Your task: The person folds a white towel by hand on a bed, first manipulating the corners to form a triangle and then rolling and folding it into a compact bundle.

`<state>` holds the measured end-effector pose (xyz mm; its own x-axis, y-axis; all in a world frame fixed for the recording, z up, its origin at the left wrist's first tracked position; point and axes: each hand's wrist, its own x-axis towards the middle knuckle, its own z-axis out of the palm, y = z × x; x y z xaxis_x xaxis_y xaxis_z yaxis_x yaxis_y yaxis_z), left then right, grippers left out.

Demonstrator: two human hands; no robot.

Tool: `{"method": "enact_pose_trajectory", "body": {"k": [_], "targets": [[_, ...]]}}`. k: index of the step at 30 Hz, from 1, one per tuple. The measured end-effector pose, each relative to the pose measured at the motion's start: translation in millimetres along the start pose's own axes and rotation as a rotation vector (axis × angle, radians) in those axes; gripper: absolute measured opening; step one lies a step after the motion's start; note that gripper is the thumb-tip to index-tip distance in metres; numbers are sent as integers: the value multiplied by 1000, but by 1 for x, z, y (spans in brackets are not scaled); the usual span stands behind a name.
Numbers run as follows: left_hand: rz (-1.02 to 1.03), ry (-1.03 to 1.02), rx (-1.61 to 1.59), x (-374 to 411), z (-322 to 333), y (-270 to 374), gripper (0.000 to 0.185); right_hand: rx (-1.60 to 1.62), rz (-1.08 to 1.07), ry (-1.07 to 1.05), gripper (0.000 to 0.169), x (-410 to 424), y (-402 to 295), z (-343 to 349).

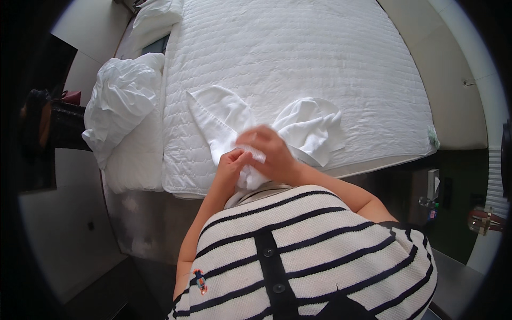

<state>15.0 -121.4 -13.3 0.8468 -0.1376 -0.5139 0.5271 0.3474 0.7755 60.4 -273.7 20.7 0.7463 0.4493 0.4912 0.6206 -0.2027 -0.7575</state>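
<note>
A white cloth lies partly spread on the near edge of a quilted white mattress pad; another bunched white part lies to its right, and whether both are one piece is hidden by the hands. My left hand has its fingers closed on the cloth close to my body. Over and beside it is my right hand, blurred, with curled fingers around a small pale piece that looks like a fabric edge or tag. Some white cloth hangs below the hands against my striped shirt.
Crumpled white bedding is heaped left of the bed, with more white bedding at the upper left. At the right are a tissue box, small bottles and a beige headboard. A dark red item sits far left.
</note>
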Motion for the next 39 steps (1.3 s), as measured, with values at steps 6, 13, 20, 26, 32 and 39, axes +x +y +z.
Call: {"method": "enact_pose_trajectory", "body": {"k": [6, 13, 20, 26, 32, 39], "targets": [[454, 70, 623, -15, 6, 11, 11, 172, 672, -463, 59, -5, 25, -37], [693, 201, 939, -17, 14, 12, 11, -46, 617, -272, 43, -12, 21, -32], [835, 258, 1054, -18, 17, 5, 13, 386, 780, -409, 35, -21, 35, -34], [761, 177, 1063, -18, 15, 3, 15, 391, 806, -430, 24, -14, 36, -26], [389, 81, 330, -11, -8, -4, 26, 1023, 724, -350, 18, -14, 23, -34], [359, -33, 518, -15, -4, 5, 21, 584, 659, -253, 20, -5, 24, -19]]}}
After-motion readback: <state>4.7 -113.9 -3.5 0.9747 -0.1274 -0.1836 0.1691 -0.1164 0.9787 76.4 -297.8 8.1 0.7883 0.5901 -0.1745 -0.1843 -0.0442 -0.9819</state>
